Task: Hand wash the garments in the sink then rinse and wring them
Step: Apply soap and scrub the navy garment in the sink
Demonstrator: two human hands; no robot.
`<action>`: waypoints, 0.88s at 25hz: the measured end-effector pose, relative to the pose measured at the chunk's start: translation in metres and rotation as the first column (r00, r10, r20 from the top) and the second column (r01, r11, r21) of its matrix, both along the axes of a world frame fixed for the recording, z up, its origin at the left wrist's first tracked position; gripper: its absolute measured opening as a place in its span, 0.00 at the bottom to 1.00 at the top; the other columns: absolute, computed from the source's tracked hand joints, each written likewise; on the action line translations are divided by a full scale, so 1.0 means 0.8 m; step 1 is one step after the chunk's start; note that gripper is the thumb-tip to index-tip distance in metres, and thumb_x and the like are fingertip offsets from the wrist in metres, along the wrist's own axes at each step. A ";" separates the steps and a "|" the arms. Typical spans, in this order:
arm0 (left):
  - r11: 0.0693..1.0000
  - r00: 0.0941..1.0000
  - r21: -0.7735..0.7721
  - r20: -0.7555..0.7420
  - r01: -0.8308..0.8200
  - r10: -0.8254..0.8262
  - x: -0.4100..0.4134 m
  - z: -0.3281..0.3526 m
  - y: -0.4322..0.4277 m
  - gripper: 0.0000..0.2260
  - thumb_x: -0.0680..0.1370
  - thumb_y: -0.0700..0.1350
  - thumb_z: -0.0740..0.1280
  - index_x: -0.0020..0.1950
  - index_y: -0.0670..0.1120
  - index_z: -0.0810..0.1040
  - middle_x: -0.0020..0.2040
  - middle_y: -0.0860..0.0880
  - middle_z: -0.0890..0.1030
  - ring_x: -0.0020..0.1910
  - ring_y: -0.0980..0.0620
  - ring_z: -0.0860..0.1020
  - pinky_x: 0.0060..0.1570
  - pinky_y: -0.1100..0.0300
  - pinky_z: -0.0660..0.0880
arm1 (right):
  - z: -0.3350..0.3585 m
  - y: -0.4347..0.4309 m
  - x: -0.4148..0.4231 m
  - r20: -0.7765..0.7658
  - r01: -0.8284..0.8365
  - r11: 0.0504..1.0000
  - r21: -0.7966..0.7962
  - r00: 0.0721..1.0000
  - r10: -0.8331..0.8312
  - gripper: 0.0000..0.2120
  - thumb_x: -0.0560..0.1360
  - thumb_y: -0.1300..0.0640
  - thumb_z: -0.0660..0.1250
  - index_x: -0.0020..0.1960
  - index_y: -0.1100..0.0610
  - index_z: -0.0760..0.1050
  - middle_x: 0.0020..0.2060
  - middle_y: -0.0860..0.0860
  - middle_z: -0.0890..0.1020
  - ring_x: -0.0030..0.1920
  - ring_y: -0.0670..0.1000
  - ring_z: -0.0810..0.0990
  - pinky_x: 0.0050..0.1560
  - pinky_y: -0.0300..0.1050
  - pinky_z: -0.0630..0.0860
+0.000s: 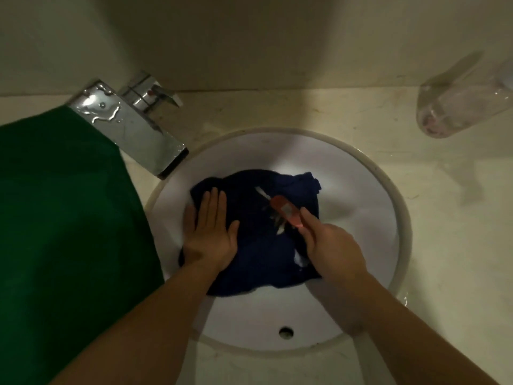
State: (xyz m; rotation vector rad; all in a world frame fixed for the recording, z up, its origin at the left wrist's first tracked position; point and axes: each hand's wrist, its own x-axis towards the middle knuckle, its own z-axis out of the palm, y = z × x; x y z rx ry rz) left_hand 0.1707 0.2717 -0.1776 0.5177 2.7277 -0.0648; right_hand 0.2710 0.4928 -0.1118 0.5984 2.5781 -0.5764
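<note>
A dark blue garment [258,245] lies wet and crumpled in the round white sink [361,207]. My left hand [212,234] presses flat on the garment's left side, fingers straight. My right hand [330,248] grips the handle of an orange-red scrub brush [286,211] whose head rests on the middle of the garment. A little white foam shows on the cloth near the brush.
A chrome faucet [136,132] juts over the sink's upper left rim. A green cloth [63,218] covers the counter at the left. A clear plastic bottle [466,98] stands on the beige counter at the upper right. The overflow hole [286,332] is at the sink's near wall.
</note>
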 end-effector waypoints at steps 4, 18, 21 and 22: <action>1.000 0.999 -0.025 -0.040 -0.017 0.016 0.008 -0.002 0.006 0.29 0.84 0.56 0.37 0.78 0.42 0.30 0.83 0.43 0.37 0.82 0.46 0.38 0.78 0.43 0.33 | 0.020 -0.036 0.029 0.005 -0.106 0.994 -0.021 0.994 0.106 0.25 0.86 0.49 0.52 0.82 0.41 0.52 0.40 0.51 0.72 0.40 0.59 0.77 0.39 0.51 0.69; 0.996 0.994 0.032 -0.056 -0.088 0.090 0.043 -0.007 -0.004 0.32 0.82 0.56 0.44 0.81 0.38 0.51 0.81 0.39 0.57 0.80 0.41 0.58 0.78 0.42 0.41 | 0.000 -0.005 0.003 -0.038 0.287 0.955 -0.079 0.956 -0.291 0.23 0.87 0.45 0.51 0.81 0.37 0.58 0.52 0.60 0.84 0.49 0.63 0.82 0.48 0.53 0.76; 0.994 0.991 0.049 -0.087 -0.095 0.099 0.042 -0.010 -0.001 0.32 0.83 0.56 0.45 0.81 0.36 0.51 0.81 0.37 0.56 0.80 0.40 0.57 0.78 0.43 0.39 | 0.007 -0.041 0.004 -0.052 0.181 0.974 -0.136 0.980 -0.190 0.23 0.87 0.45 0.53 0.81 0.39 0.60 0.52 0.60 0.84 0.50 0.63 0.83 0.49 0.54 0.78; 0.995 0.991 0.056 -0.098 -0.086 0.091 0.042 -0.010 -0.001 0.32 0.83 0.56 0.45 0.81 0.36 0.52 0.81 0.37 0.56 0.80 0.40 0.57 0.78 0.43 0.39 | 0.007 -0.047 0.010 -0.019 0.126 0.984 -0.122 0.991 -0.129 0.23 0.87 0.45 0.52 0.81 0.39 0.59 0.52 0.59 0.84 0.50 0.62 0.83 0.49 0.54 0.78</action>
